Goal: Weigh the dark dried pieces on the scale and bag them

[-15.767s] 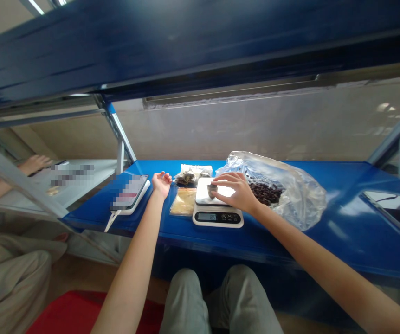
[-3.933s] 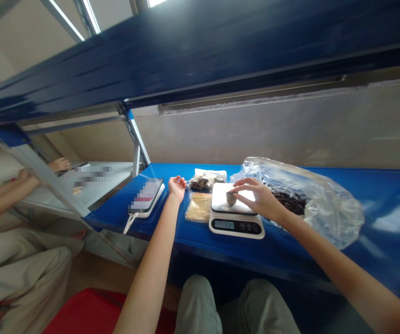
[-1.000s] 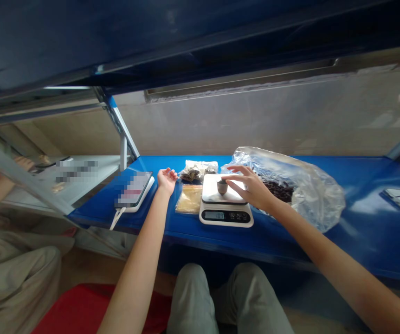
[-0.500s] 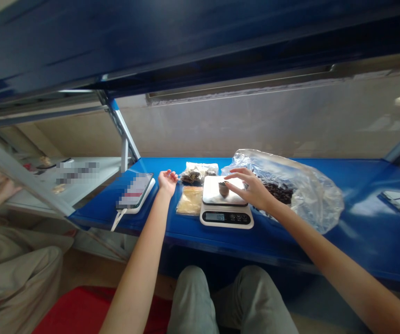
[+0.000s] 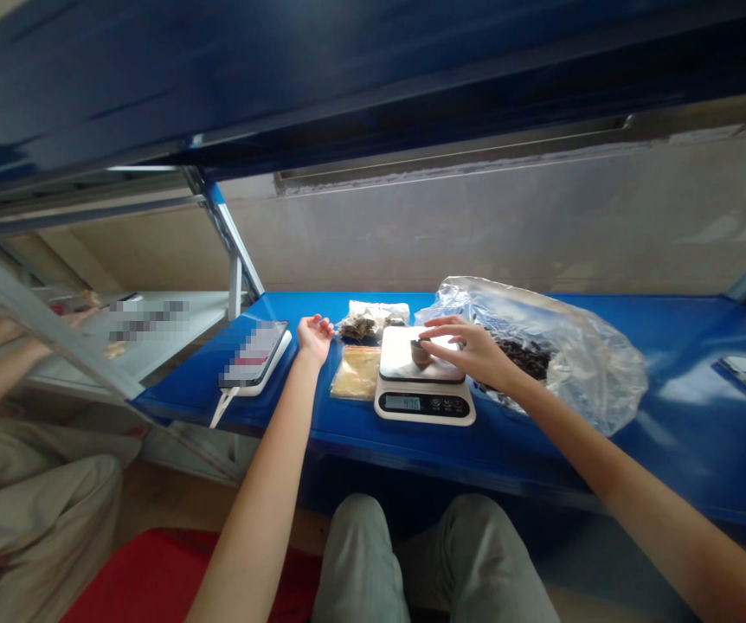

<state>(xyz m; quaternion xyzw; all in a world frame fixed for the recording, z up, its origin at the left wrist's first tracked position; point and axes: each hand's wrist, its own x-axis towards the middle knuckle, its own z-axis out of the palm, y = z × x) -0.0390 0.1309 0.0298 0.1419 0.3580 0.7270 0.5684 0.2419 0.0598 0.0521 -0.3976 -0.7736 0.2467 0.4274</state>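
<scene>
A white digital kitchen scale (image 5: 425,407) with a metal plate and a lit display stands on the blue shelf. On its plate is a small round brown-grey cup-like thing (image 5: 420,353) with a dark top. My right hand (image 5: 477,350) reaches in from the right, and its thumb and fingers grip the rim of that thing. My left hand (image 5: 316,336) hovers palm up left of the scale, its fingers loosely curled, nothing visible in them. Nearest to it are a flat bag of yellowish stuff (image 5: 355,373) and a clear bag of dark pieces (image 5: 371,322).
Right of the scale lies a large clear plastic bag (image 5: 597,368) with dark elongated pieces (image 5: 524,356). A phone (image 5: 254,353) rests on a white block with a cord at left. A blue panel (image 5: 373,78) hangs overhead. Another person's arms (image 5: 16,363) are beyond the left strut.
The scale's reading has risen, from about 10.9 to about 47.5. My hands have hardly moved; the right fingers are still at the small cup-like thing. The other person's hands have moved right.
</scene>
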